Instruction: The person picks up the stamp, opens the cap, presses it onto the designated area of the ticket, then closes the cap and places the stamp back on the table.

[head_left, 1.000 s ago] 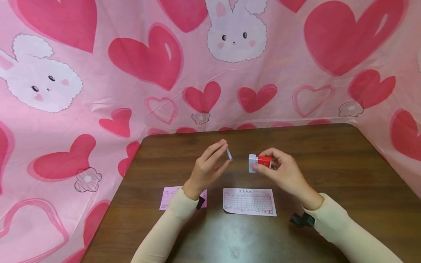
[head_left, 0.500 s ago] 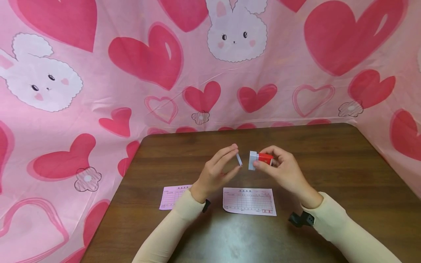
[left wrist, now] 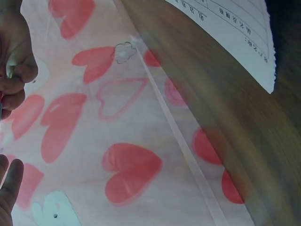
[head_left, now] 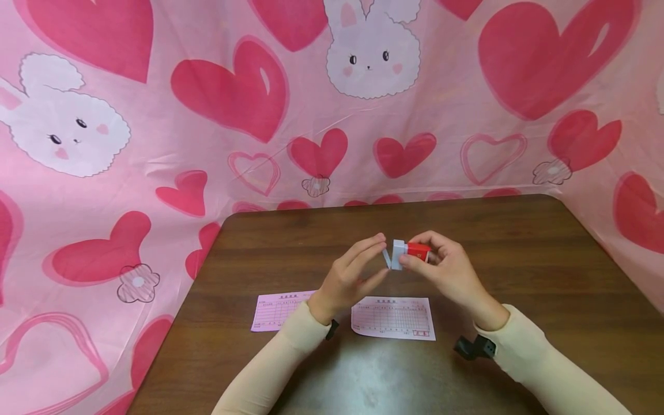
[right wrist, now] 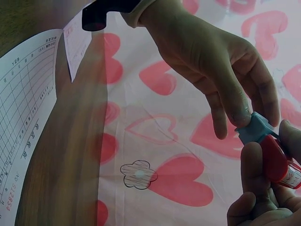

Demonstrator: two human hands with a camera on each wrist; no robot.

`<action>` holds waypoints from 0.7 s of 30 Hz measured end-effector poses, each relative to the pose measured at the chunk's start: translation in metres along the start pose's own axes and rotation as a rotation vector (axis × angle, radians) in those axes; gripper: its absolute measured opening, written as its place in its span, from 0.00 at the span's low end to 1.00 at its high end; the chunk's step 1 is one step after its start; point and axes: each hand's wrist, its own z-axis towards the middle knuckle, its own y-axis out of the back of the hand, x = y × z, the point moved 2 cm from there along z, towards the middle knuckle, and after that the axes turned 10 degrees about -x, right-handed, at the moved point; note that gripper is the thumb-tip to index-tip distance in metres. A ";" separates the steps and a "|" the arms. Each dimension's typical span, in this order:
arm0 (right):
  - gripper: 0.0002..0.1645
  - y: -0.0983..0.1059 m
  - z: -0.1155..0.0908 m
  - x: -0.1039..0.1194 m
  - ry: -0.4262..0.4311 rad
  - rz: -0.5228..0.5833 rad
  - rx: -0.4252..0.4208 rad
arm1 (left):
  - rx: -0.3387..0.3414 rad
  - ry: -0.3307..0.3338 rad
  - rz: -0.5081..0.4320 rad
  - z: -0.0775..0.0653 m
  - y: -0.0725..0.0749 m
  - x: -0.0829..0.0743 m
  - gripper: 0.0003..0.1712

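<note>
In the head view my right hand [head_left: 451,271] grips a red stamp [head_left: 417,251] with a pale grey-blue base, held sideways above the table with its base facing left. Thumb and fingertips of my left hand [head_left: 353,274] pinch a thin pale cap [head_left: 387,259] by its two ends. That cap stands right at the base of the stamp, slightly tilted. In the right wrist view both hands come together around the stamp [right wrist: 274,160], and the left fingers sit at its pale end. Only part of my right hand [left wrist: 16,66] shows in the left wrist view.
A receipt slip [head_left: 393,318] with a small red stamp mark in its lower right corner lies below the hands. A pink slip [head_left: 270,314] lies to its left, partly under the left arm. Behind the brown table [head_left: 519,242] hangs a pink heart-patterned cloth [head_left: 451,86].
My left hand has moved right with the cap, from well apart to right at the stamp's base. The right hand with the stamp has stayed nearly in place.
</note>
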 end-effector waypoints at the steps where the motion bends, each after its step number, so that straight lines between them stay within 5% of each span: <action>1: 0.16 0.000 0.000 0.000 0.003 -0.003 0.000 | 0.001 -0.002 0.001 0.000 0.000 0.000 0.34; 21: 0.15 0.001 -0.002 -0.005 -0.013 0.036 0.065 | 0.018 -0.005 -0.041 -0.004 -0.003 -0.006 0.33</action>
